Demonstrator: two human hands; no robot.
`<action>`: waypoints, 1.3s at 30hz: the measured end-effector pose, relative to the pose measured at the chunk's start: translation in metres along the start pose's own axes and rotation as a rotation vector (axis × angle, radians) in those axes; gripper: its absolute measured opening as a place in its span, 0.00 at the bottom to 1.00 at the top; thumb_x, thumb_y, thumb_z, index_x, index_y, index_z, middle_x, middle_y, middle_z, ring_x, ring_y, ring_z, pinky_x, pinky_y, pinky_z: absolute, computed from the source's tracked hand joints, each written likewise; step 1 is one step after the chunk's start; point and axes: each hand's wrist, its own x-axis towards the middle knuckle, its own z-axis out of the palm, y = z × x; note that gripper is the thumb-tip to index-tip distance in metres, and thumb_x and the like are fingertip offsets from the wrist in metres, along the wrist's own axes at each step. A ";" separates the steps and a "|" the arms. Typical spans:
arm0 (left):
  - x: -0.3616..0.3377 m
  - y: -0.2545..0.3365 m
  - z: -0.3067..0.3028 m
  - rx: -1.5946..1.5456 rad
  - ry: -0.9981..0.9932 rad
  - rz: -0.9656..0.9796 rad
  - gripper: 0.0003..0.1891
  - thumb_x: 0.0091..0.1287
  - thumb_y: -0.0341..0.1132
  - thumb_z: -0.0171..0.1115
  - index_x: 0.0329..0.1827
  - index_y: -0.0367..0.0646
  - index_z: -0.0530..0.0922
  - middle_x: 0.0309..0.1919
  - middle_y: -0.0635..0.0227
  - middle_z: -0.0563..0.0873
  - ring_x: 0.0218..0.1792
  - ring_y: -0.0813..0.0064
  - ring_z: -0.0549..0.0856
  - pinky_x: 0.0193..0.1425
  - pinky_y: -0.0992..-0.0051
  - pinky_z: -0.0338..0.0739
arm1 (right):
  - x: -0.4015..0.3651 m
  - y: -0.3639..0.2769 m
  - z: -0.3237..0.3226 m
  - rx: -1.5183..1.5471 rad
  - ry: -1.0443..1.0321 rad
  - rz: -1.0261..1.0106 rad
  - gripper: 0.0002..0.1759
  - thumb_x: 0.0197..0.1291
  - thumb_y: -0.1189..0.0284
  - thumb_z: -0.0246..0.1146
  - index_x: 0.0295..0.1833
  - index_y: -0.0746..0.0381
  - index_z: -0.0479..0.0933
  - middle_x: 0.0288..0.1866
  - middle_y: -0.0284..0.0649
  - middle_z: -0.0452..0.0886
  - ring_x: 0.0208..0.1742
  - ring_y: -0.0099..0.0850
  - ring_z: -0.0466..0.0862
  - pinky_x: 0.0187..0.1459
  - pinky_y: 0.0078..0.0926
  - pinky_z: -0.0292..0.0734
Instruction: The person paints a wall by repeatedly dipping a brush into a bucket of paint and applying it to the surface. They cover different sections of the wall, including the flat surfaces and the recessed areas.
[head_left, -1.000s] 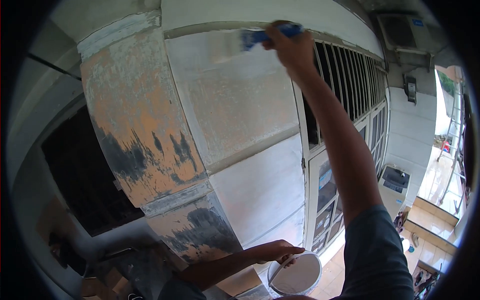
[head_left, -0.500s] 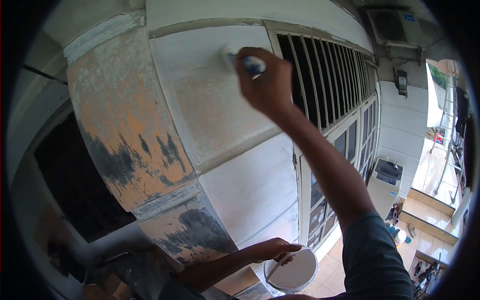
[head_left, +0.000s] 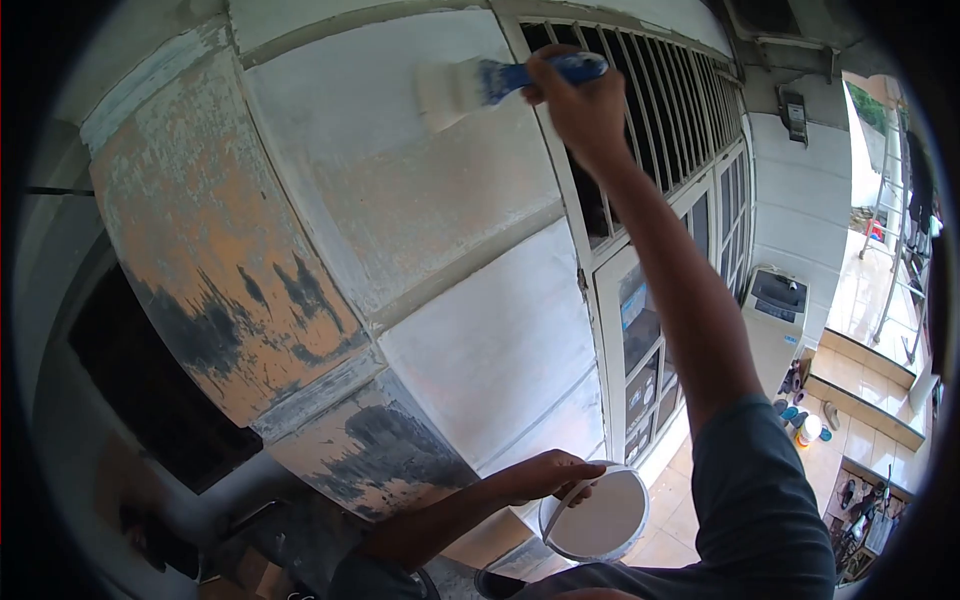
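Note:
My right hand point(head_left: 583, 100) is closed around the blue handle of a wide paintbrush point(head_left: 465, 88). The brush's whitish bristles touch the upper wall panel point(head_left: 440, 200), whose top part is white and lower part bare grey-beige. Low in the view, my left hand point(head_left: 555, 477) grips the rim and handle of a paint bucket point(head_left: 600, 515) holding white paint. The fingers of that hand partly hide the bucket's near-left rim. Just beside the bucket is a lower wall panel point(head_left: 500, 340) coated white.
An orange pillar point(head_left: 220, 240) with dark patches stands left. Right of the panel are window bars point(head_left: 660, 110) and a white-framed door point(head_left: 640, 300). A washing machine point(head_left: 775, 305), shoes point(head_left: 830, 415) and a ladder point(head_left: 888, 250) are farther right; a dark opening point(head_left: 150, 370) lies left.
The right hand has moved right and slightly up, the brush now lying sideways with its bristles to the left. The left hand still holds the bucket; the whole view has shifted a little.

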 end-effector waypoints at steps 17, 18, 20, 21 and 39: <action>-0.005 0.022 0.004 -0.280 0.283 -0.034 0.36 0.70 0.65 0.36 0.37 0.38 0.78 0.26 0.68 0.81 0.27 0.77 0.81 0.43 0.76 0.75 | -0.149 -0.122 -0.214 -0.133 -0.006 0.675 0.09 0.58 0.77 0.62 0.44 0.69 0.77 0.29 0.42 0.80 0.22 0.28 0.78 0.24 0.20 0.70; -0.002 0.014 -0.004 -0.300 0.238 -0.007 0.33 0.70 0.62 0.39 0.42 0.36 0.77 0.32 0.61 0.85 0.33 0.71 0.85 0.45 0.71 0.78 | -0.166 -0.128 -0.223 -0.166 -0.028 0.767 0.09 0.58 0.77 0.62 0.43 0.69 0.77 0.29 0.42 0.80 0.22 0.28 0.78 0.23 0.20 0.70; 0.001 0.009 -0.008 -0.323 0.221 0.024 0.36 0.69 0.64 0.37 0.42 0.33 0.77 0.31 0.61 0.85 0.33 0.71 0.85 0.45 0.71 0.78 | -0.197 -0.131 -0.236 -0.260 -0.064 0.915 0.08 0.58 0.77 0.61 0.42 0.69 0.77 0.29 0.42 0.80 0.22 0.28 0.78 0.22 0.21 0.70; 0.002 0.010 -0.007 -0.329 0.229 0.019 0.37 0.69 0.64 0.36 0.42 0.33 0.78 0.31 0.62 0.85 0.32 0.72 0.84 0.45 0.71 0.78 | -0.211 -0.133 -0.237 -0.320 -0.072 0.950 0.08 0.57 0.77 0.61 0.42 0.69 0.77 0.29 0.42 0.80 0.22 0.28 0.78 0.23 0.21 0.71; -0.002 0.028 -0.009 -0.244 0.189 -0.107 0.43 0.67 0.68 0.38 0.49 0.25 0.73 0.33 0.57 0.81 0.37 0.73 0.81 0.44 0.77 0.75 | -0.367 -0.063 -0.146 -0.660 -2.059 0.954 0.11 0.51 0.70 0.63 0.40 0.62 0.78 0.36 0.46 0.82 0.43 0.41 0.82 0.45 0.36 0.77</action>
